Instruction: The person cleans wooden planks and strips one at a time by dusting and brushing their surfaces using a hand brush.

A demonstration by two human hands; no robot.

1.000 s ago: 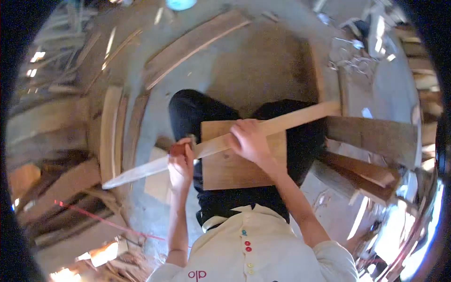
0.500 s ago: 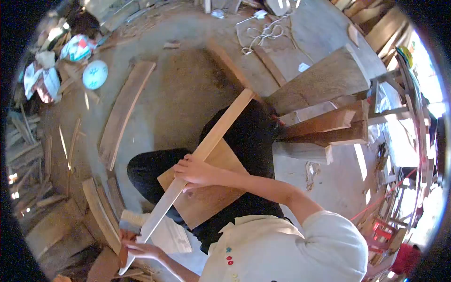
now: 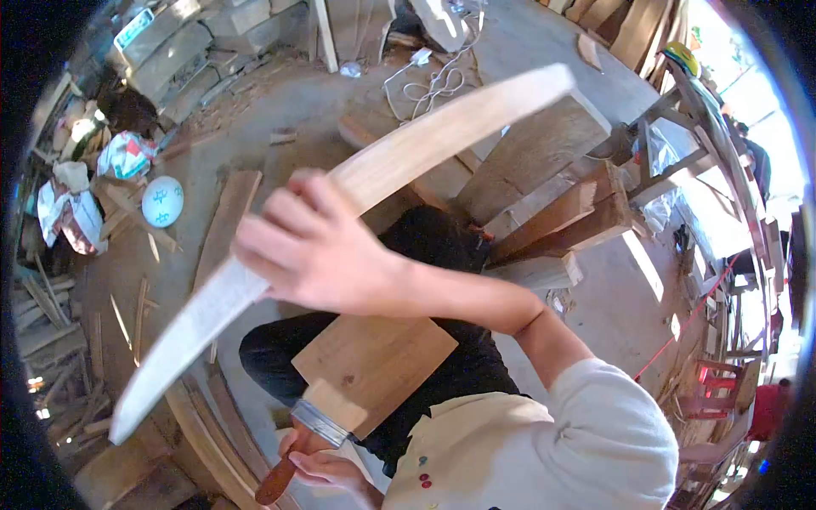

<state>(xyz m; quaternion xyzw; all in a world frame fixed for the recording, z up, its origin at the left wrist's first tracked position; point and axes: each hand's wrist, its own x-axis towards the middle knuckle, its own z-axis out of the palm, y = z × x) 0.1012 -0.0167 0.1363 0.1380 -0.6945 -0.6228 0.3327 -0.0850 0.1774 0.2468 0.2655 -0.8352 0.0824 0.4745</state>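
My right hand [image 3: 314, 246] is closed around the middle of a long pale wooden strip [image 3: 450, 140], raised close to the camera and slanting across the view. The strip is slightly blurred. Lower down, my left hand [image 3: 327, 470] grips the brown handle of a wide paintbrush [image 3: 319, 425] with a metal ferrule and pale bristles. The bristles overlap the near left edge of a flat square wooden board [image 3: 378, 361], which lies on my lap; I cannot tell whether they touch it.
Thick timber beams [image 3: 544, 153] stand to the right of my knees. Planks [image 3: 225, 217] lie on the floor at left, near a white ball [image 3: 162, 201] and plastic bags [image 3: 127, 155]. A white cord [image 3: 433, 92] is coiled at the back. A red chair [image 3: 712, 387] stands far right.
My right hand has lifted the wooden strip up toward the camera, off the board. The paintbrush in my left hand has moved right, from the strip's lower end to the board's edge.
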